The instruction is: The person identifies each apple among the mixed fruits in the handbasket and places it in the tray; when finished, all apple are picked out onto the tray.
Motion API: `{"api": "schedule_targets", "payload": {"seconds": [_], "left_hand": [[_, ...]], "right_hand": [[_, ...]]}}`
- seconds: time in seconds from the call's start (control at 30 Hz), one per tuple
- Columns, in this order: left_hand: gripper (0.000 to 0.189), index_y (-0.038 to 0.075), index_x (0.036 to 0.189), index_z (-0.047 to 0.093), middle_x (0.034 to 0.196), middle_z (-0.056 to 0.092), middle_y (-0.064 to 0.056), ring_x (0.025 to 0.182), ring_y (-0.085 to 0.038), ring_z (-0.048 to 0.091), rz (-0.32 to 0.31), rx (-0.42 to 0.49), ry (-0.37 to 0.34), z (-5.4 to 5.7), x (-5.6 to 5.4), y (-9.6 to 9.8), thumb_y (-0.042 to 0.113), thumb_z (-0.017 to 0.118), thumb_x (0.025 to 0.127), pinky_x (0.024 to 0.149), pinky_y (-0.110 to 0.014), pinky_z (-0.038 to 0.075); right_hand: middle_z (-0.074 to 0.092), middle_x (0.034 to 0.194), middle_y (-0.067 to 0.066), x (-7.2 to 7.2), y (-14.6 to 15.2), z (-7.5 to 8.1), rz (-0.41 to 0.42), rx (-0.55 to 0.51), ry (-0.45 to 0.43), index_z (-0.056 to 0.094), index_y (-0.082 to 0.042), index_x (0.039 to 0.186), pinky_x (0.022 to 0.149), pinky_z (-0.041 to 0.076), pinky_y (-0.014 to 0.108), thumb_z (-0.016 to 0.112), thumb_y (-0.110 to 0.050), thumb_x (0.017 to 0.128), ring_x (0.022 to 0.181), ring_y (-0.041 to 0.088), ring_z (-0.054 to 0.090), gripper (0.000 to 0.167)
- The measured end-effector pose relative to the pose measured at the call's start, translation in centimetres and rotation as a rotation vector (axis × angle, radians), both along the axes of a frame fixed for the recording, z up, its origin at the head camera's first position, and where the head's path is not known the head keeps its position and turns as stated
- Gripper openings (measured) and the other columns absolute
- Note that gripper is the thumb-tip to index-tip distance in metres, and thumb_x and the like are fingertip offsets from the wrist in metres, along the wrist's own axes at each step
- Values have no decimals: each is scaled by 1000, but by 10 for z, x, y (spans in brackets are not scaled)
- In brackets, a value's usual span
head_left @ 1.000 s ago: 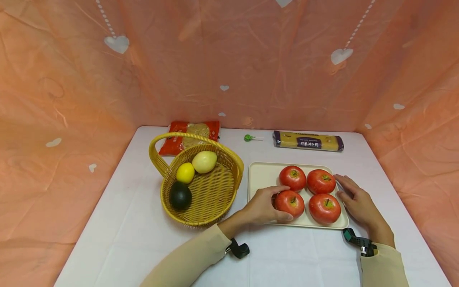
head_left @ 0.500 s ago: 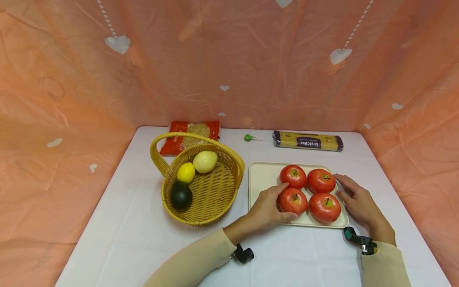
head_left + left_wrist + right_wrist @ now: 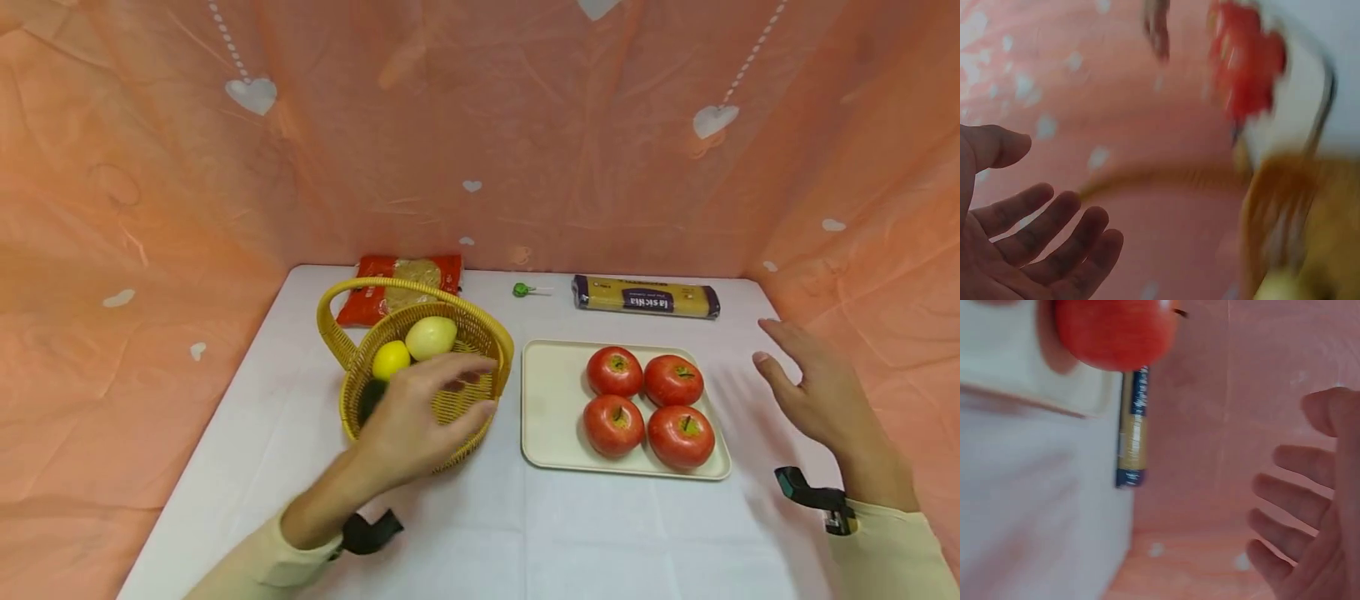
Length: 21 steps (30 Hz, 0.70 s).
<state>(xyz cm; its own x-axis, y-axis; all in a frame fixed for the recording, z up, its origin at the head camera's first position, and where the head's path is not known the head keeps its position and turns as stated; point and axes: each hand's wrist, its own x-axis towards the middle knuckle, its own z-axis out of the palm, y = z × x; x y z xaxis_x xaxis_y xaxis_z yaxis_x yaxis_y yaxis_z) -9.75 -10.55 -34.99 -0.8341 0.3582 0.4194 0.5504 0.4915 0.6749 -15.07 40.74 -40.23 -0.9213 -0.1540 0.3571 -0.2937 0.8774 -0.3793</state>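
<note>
Several red apples [image 3: 614, 426] sit grouped on the right part of a cream tray [image 3: 553, 400]. My left hand [image 3: 416, 417] hovers over the near side of a yellow wicker basket [image 3: 420, 457], fingers relaxed and holding nothing. In the left wrist view its fingers [image 3: 1066, 250] are spread apart. Inside the basket lie a pale green-yellow fruit [image 3: 431, 337], a yellow lemon [image 3: 391, 360] and a dark round fruit [image 3: 370, 398], partly hidden by the hand. Right of the tray, my right hand [image 3: 821, 396] is raised and holds nothing; the right wrist view shows its fingers [image 3: 1291, 500] apart.
Behind the basket lies a red packet [image 3: 371, 292] with a see-through middle. A green lollipop [image 3: 521, 289] and a long yellow pasta pack [image 3: 647, 297] lie along the back edge of the white table [image 3: 600, 533]. A pink cloth hangs around the table.
My left hand has let go of the front left apple and moved left over the basket. My right hand has left the tray's right side, moving right. The apples stay on the tray.
</note>
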Motion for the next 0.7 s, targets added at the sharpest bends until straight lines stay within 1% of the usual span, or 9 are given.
{"api": "schedule_targets", "payload": {"seconds": [0.13, 0.2, 0.27, 0.33, 0.4, 0.47, 0.53, 0.63, 0.7], "left_hand": [[40, 5, 130, 78, 120, 81, -8, 104, -23, 76, 182, -17, 241, 47, -9, -63, 8, 86, 90, 94, -22, 59], [41, 4, 131, 78, 122, 81, -13, 103, -30, 75, 278, -45, 348, 71, -13, -91, 9, 85, 92, 97, -12, 52], [41, 2, 132, 77, 124, 80, -19, 103, -38, 73, 380, -77, 462, 93, -17, -116, 21, 81, 96, 98, -6, 44], [49, 1, 132, 77, 125, 78, -24, 105, -47, 71, 481, -100, 578, 109, -22, -134, 36, 74, 99, 103, -10, 44], [63, -2, 133, 75, 127, 75, -30, 111, -56, 66, 575, -118, 659, 119, -27, -147, 51, 63, 99, 112, -25, 48], [74, -5, 135, 72, 131, 71, -34, 117, -62, 61, 642, -152, 716, 122, -31, -156, 58, 55, 98, 118, -46, 47], [76, -10, 136, 66, 134, 65, -38, 124, -66, 55, 659, -228, 741, 116, -35, -164, 54, 51, 98, 118, -66, 42], [73, -10, 143, 57, 141, 59, -39, 131, -65, 49, 642, -390, 710, 91, -42, -176, 47, 46, 100, 109, -76, 41], [70, -8, 147, 52, 146, 54, -38, 137, -65, 46, 619, -482, 643, 67, -47, -184, 44, 46, 101, 105, -80, 40]], "right_hand": [[45, 164, 34, -5, -1, 32, 48, 53, 131, 45, 0, 164, 138, 17, 58, 58, -26, 111, 157, 55, 36, 61], [45, 164, 36, -8, -4, 49, 57, 88, 231, 46, 2, 163, 138, 18, 59, 54, -41, 113, 155, 57, 36, 67], [46, 162, 39, -11, -7, 67, 56, 112, 359, 48, 4, 161, 135, 21, 64, 47, -58, 112, 153, 61, 37, 79], [47, 159, 41, -14, -9, 80, 50, 135, 511, 50, 4, 160, 132, 25, 69, 40, -70, 110, 147, 66, 40, 89], [46, 160, 40, -17, -11, 88, 39, 160, 623, 48, 1, 162, 130, 24, 73, 35, -74, 108, 145, 69, 40, 93], [45, 168, 27, -23, -12, 86, 49, 150, 702, 44, -8, 167, 130, 23, 74, 35, -72, 109, 147, 66, 40, 87], [36, 177, 18, -27, -10, 77, 58, 161, 684, 36, -15, 172, 130, 18, 75, 33, -71, 110, 152, 64, 35, 84], [20, 183, 16, -33, -6, 54, 66, 199, 501, 22, -17, 176, 130, 9, 76, 29, -71, 110, 160, 60, 23, 86], [12, 181, 28, -34, -4, 37, 42, 260, 308, 15, -10, 177, 132, 1, 76, 28, -68, 111, 164, 59, 12, 88]]}}
